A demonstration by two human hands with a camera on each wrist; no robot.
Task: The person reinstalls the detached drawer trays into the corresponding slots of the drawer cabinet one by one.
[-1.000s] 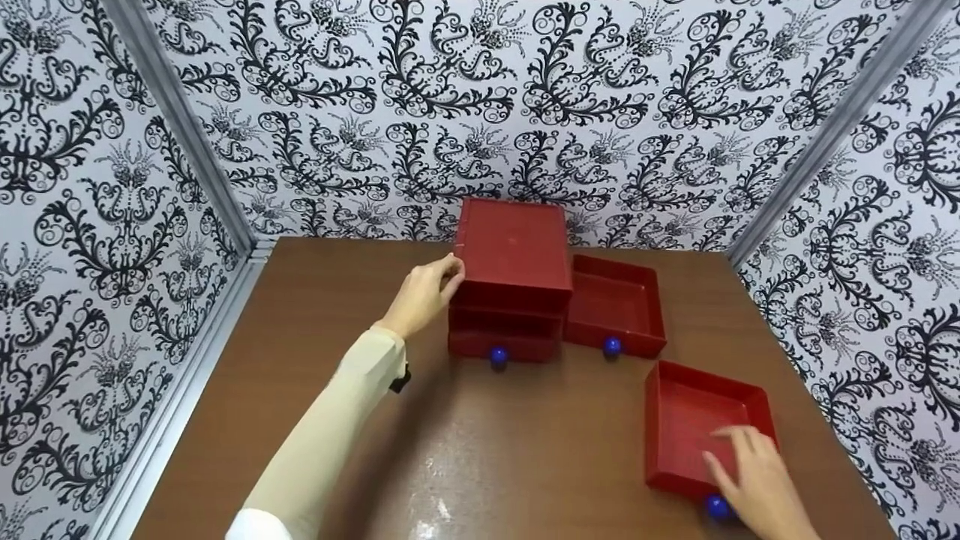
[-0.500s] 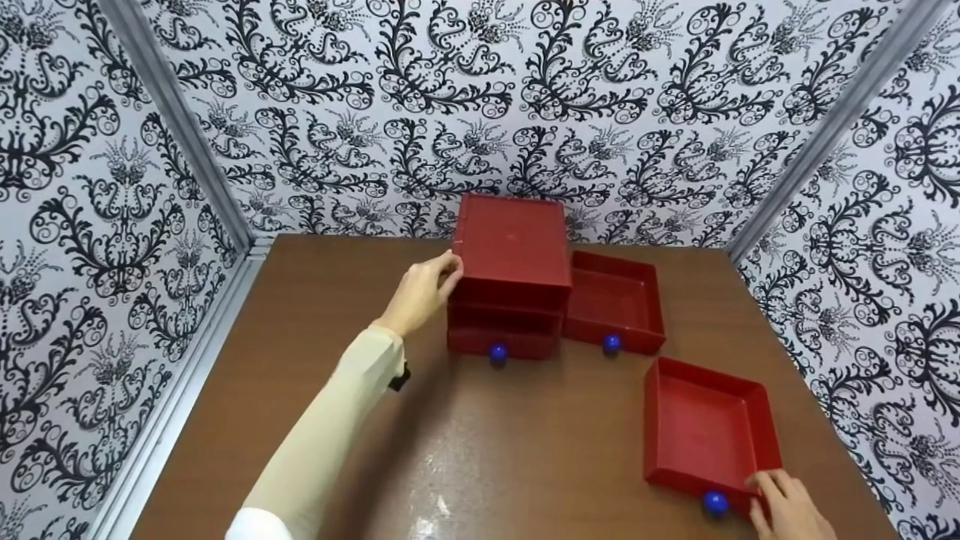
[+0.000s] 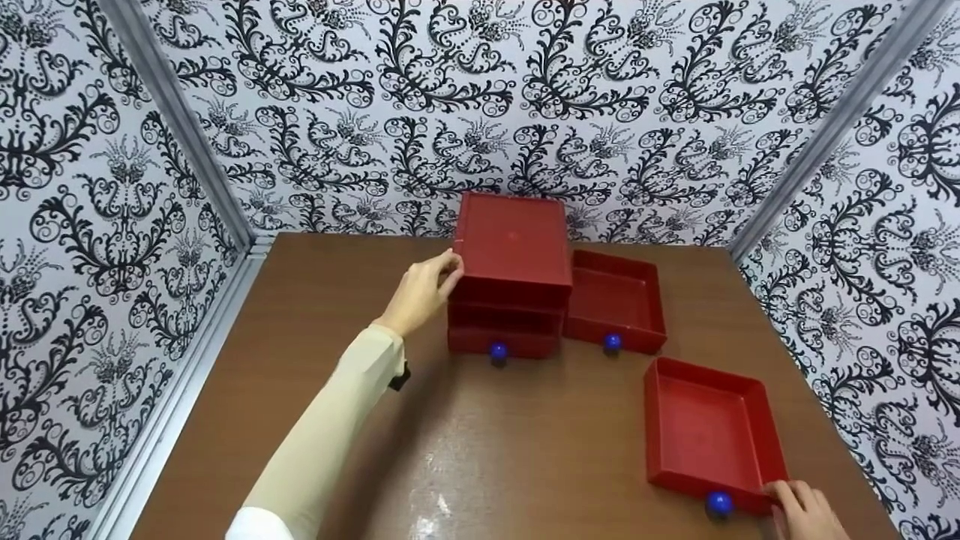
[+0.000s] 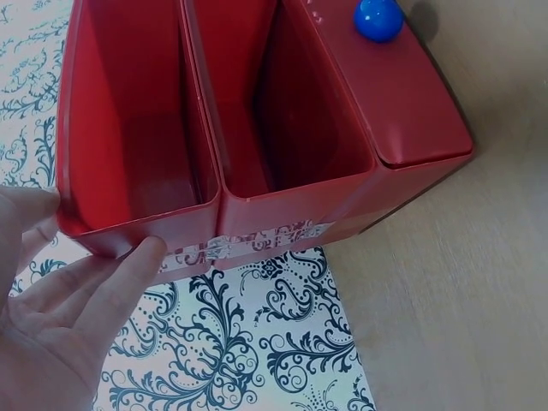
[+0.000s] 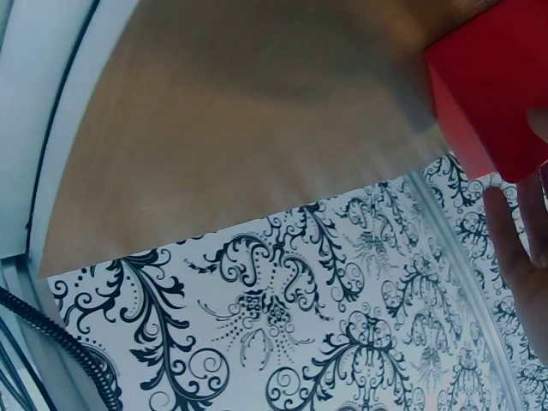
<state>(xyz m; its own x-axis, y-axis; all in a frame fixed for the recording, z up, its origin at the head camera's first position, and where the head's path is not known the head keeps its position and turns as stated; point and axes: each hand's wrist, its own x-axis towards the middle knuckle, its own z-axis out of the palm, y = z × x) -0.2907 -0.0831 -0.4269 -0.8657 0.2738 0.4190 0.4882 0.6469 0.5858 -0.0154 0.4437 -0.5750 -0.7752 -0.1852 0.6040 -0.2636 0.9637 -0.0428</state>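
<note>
A red drawer cabinet (image 3: 513,240) stands at the back middle, two open slots above a fitted bottom drawer (image 3: 469,341) with a blue round knob. At its upper left edge, my left hand (image 3: 421,296) grips the front corner, fingers and thumb on either side of it in the left wrist view. A loose red drawer (image 3: 705,427) lies at the front right, its blue knob (image 3: 718,504) facing me. My right hand (image 3: 806,510) pinches that drawer's front right corner; the right wrist view shows fingers against the red wall (image 5: 462,128). Part of this hand is cut off by the frame.
A second loose red drawer (image 3: 611,300) sits right of the cabinet, with a blue knob (image 3: 612,343) at its front. Patterned walls (image 3: 480,97) close in the back and sides of the brown table (image 3: 510,450).
My right hand has moved from above the front drawer to its front right corner and now pinches it there. The left hand stays on the cabinet.
</note>
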